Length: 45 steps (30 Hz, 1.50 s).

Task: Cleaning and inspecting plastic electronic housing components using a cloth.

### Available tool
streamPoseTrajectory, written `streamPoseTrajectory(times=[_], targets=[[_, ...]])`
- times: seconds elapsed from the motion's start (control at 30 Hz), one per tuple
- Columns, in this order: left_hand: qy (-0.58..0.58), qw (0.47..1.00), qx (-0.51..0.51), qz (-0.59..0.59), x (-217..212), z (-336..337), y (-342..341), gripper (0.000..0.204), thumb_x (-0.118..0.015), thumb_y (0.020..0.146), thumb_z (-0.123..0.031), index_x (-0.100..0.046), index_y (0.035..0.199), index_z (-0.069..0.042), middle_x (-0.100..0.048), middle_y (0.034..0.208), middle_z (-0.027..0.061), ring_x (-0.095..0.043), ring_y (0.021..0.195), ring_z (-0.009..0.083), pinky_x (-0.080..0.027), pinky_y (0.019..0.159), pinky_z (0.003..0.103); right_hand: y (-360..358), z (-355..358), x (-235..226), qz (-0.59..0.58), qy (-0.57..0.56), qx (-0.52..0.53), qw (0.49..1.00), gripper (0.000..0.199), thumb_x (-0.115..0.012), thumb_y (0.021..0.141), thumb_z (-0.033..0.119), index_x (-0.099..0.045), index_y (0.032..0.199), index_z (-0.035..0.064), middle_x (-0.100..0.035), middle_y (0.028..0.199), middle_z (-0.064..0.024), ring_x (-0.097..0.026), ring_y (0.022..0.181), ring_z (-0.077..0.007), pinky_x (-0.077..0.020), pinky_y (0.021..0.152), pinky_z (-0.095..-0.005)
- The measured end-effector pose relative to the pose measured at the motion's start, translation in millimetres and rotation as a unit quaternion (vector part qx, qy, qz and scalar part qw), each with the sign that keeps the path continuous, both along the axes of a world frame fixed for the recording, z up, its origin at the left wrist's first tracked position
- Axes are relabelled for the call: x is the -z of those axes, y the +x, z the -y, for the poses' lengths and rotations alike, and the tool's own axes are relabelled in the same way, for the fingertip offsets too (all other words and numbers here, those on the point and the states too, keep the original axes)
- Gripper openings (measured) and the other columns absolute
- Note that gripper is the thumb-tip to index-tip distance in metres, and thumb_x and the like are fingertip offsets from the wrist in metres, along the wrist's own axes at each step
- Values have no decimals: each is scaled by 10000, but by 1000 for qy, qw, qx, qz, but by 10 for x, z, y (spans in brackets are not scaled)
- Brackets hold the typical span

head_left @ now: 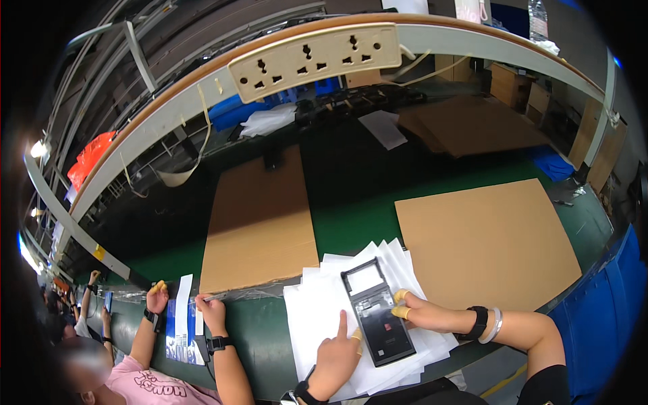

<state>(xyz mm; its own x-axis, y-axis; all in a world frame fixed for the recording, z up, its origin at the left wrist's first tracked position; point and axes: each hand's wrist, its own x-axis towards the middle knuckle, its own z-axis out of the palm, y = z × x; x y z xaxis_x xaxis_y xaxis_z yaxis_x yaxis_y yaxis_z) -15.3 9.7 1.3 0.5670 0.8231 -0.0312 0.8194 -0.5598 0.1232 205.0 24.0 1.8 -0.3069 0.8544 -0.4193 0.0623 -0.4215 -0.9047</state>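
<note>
A black, flat, phone-shaped case (383,324) with a rectangular opening at its far end lies tilted on a stack of white sheets (307,304). Its glossy middle catches the light. My right hand (422,314), in yellow finger cots, pinches the case's right edge between thumb and fingers. To the left of the case is my left hand (337,358), its index finger stretched out over the paper. The left thumb, also in a yellow cot, is close to the case's left edge; whether it touches I cannot tell. Dark bands circle both wrists.
Brown cardboard sheets (489,246) (260,253) lie on the green table (351,219). A power strip (316,59) hangs on the rail above. At the left a co-worker's hands (212,314) are beside a white strip (183,304). A blue bin (601,317) stands at right.
</note>
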Motion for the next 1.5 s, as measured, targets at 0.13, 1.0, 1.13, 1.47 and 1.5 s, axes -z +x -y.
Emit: streamPoseTrajectory(times=[0.13,1.0,1.13,1.47,1.5], targets=[[-39,956,-96,274,-245,-6,-202,241,-562,819,-193,-592,1038,-99,-607,1000,123,-588,571,246,-474,554,320,-68,-5,-31,121,75,-105,984,366,-480,902,196,-347,1073,-99,-598,744,-149,-615,618,-218,-501,492,-326],[-104,927,-8,360,-194,-244,273,398,-551,848,-206,-452,1187,-24,-463,1134,158,-508,997,275,-415,853,338,119,-134,-272,27,188,-25,981,251,-540,818,64,-393,1021,64,-514,911,-75,-559,814,-137,-466,685,-261],[9,983,86,164,-48,-57,328,403,-557,820,-221,-505,1162,-14,-473,1203,222,-448,1147,328,-372,962,386,-47,-454,-445,297,398,-194,846,258,-624,719,128,-541,951,53,-536,946,-115,-573,816,-251,-475,701,-296],[85,989,121,25,42,-65,337,387,-496,791,-171,-498,1130,15,-550,1055,227,-508,1079,338,-402,951,428,-250,-539,-105,459,490,-226,706,332,-663,621,214,-572,920,101,-581,811,-53,-557,650,-181,-445,549,-277],[93,987,130,-4,90,-66,352,348,-509,821,-181,-525,1134,-32,-575,1061,177,-536,1063,295,-425,933,408,-303,-519,-84,492,486,-189,697,330,-653,623,211,-571,921,97,-580,803,-59,-553,608,-182,-442,511,-283]])
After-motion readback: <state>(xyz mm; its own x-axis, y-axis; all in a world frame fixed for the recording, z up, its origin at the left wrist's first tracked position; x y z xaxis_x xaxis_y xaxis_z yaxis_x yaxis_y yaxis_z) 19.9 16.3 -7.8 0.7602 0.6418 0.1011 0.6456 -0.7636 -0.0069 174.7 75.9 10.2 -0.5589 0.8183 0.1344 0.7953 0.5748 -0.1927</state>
